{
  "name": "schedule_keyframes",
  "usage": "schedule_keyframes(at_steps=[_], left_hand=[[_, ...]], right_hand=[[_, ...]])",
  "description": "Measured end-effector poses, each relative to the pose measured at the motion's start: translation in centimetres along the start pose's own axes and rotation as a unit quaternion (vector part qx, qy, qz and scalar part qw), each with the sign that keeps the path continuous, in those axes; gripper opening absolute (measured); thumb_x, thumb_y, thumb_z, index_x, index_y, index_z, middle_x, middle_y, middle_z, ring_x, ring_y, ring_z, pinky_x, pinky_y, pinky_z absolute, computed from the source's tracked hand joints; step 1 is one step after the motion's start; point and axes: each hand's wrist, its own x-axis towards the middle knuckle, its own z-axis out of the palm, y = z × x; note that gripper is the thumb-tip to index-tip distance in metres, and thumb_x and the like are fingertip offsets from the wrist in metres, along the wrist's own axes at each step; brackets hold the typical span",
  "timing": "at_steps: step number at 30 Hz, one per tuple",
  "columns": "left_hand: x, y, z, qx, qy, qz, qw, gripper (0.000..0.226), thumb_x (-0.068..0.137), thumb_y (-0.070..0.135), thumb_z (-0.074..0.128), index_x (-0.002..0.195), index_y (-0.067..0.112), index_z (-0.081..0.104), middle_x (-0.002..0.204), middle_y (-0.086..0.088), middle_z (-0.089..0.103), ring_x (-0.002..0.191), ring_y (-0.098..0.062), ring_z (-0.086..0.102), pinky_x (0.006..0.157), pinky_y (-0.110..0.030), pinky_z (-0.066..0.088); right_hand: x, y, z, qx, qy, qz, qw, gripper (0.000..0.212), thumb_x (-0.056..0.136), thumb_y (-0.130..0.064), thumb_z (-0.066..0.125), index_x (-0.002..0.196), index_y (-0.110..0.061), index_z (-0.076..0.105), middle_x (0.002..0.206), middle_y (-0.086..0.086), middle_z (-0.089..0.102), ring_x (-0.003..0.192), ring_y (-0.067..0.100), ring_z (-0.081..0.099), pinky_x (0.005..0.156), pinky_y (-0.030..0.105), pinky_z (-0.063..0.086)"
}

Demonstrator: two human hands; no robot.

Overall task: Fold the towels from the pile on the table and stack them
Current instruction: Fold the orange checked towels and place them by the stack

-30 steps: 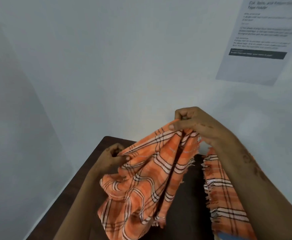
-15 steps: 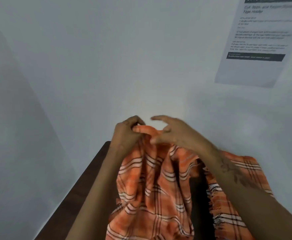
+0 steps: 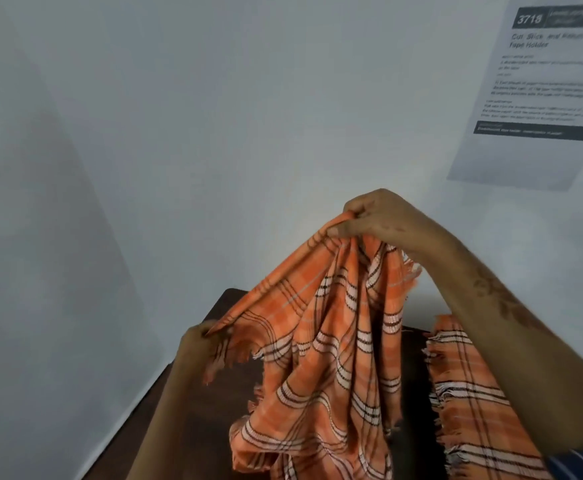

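Surface: dark brown table [image 3: 193,420], its far left corner set into the corner of the room; only part of the top shows between the cloths.
Room: pale grey-white walls [image 3: 214,116] meet at left; a printed sheet [image 3: 539,95] hangs on the right wall, headed "3718", the smaller text too blurred to read.
Right hand [image 3: 376,216]: raised high over the table, forearm sloping up from lower right with a dark floral mark on the skin; thumb and curled fingers pinch the upper edge of the orange plaid towel [image 3: 328,348].
Left hand [image 3: 196,341]: low and to the left, just above the table's far edge, blurred; it grips the towel's other end at a fringed corner.
Towel in hand: its top edge is stretched taut on a slant from the low left hand to the high right hand; the rest hangs in folds, the lower part bunched on the table.
Pile: another orange plaid towel [image 3: 473,393] lies on the right of the table, under the right forearm, fringe toward the middle.
Lower right corner: a bit of blue striped cloth [image 3: 581,464], mostly out of frame.
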Motion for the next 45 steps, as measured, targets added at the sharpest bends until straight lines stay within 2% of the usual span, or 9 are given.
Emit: schedule_keyframes(at_steps=[4,8,13,21,24,28,34,40,45], left_hand=[[0.0,1.1,-1.2,0.045,-0.063,0.021,0.997,0.011,0.083,0.028,0.067,0.077,0.02,0.071,0.075,-0.006,0.071,0.077,-0.027,0.068,0.077,-0.043,0.053],[-0.2,2.4,-1.5,0.084,-0.075,0.019,0.993,0.023,0.086,0.034,0.063,0.076,0.015,0.071,0.075,-0.006,0.07,0.073,-0.019,0.065,0.074,-0.038,0.052],[-2.7,2.9,1.1,0.085,-0.126,-0.074,0.986,0.056,0.091,0.057,0.045,0.082,0.011,0.074,0.082,-0.007,0.072,0.077,-0.017,0.066,0.073,-0.031,0.049],[-5.5,2.2,9.5,0.227,-0.149,-0.053,0.961,0.032,0.086,0.049,0.056,0.082,0.018,0.058,0.086,0.001,0.064,0.076,-0.015,0.059,0.077,-0.032,0.048],[-6.7,3.1,11.0,0.273,-0.107,-0.043,0.955,0.035,0.089,0.045,0.054,0.107,0.015,0.057,0.108,-0.004,0.063,0.104,-0.025,0.058,0.084,-0.032,0.044],[-7.6,3.5,12.6,0.23,-0.119,-0.008,0.966,0.017,0.093,0.03,0.049,0.088,0.015,0.055,0.085,-0.002,0.059,0.086,-0.022,0.057,0.075,-0.03,0.046],[-7.4,2.8,13.8,0.181,-0.168,0.023,0.969,0.032,0.088,0.02,0.062,0.117,0.009,0.056,0.113,0.0,0.065,0.076,-0.009,0.054,0.067,-0.018,0.038],[-7.5,2.3,13.6,0.139,-0.18,0.016,0.974,0.03,0.084,0.011,0.063,0.113,0.016,0.059,0.072,0.013,0.063,0.057,0.002,0.052,0.045,-0.006,0.037],[-7.2,2.2,13.2,0.085,-0.227,-0.033,0.97,0.039,0.08,0.002,0.068,0.115,0.011,0.057,0.071,0.003,0.067,0.063,-0.007,0.063,0.068,-0.026,0.054]], right_hand=[[2.9,3.9,2.0,-0.146,0.13,0.081,0.977,0.021,0.078,-0.03,0.07,0.079,-0.013,0.058,0.074,0.001,0.052,0.075,0.02,0.05,0.062,0.028,0.033],[2.5,6.4,5.8,-0.134,-0.041,0.168,0.976,0.048,0.078,-0.019,0.072,0.12,-0.009,0.05,0.104,0.004,0.049,0.09,0.018,0.047,0.062,0.024,0.036],[-2.5,9.6,12.5,0.064,0.027,0.23,0.971,0.027,0.08,-0.012,0.069,0.105,-0.013,0.059,0.091,0.003,0.055,0.077,0.016,0.055,0.062,0.025,0.042],[-11.0,13.7,18.9,0.187,0.038,0.36,0.913,0.009,0.08,-0.004,0.064,0.079,-0.012,0.068,0.087,0.011,0.07,0.088,0.026,0.066,0.072,0.03,0.051],[-12.1,14.5,18.7,0.218,0.07,0.372,0.9,0.017,0.081,0.003,0.056,0.092,-0.002,0.067,0.094,0.015,0.068,0.086,0.025,0.064,0.068,0.027,0.05],[-12.3,14.7,18.1,0.25,0.033,0.362,0.898,0.035,0.075,0.009,0.051,0.099,-0.01,0.067,0.108,0.018,0.065,0.094,0.026,0.063,0.083,0.037,0.055],[-12.8,14.1,18.4,0.198,0.004,0.32,0.926,0.045,0.077,0.015,0.049,0.106,-0.014,0.069,0.113,0.0,0.066,0.111,0.014,0.058,0.073,0.006,0.044],[-12.3,13.6,19.3,0.056,-0.018,0.272,0.96,0.049,0.078,0.005,0.06,0.123,-0.013,0.062,0.126,-0.001,0.061,0.117,0.011,0.053,0.074,0.001,0.036],[-12.1,12.8,19.6,-0.037,-0.025,0.218,0.975,0.039,0.085,-0.003,0.059,0.122,-0.013,0.063,0.121,0.001,0.063,0.111,0.014,0.057,0.089,0.02,0.043]])
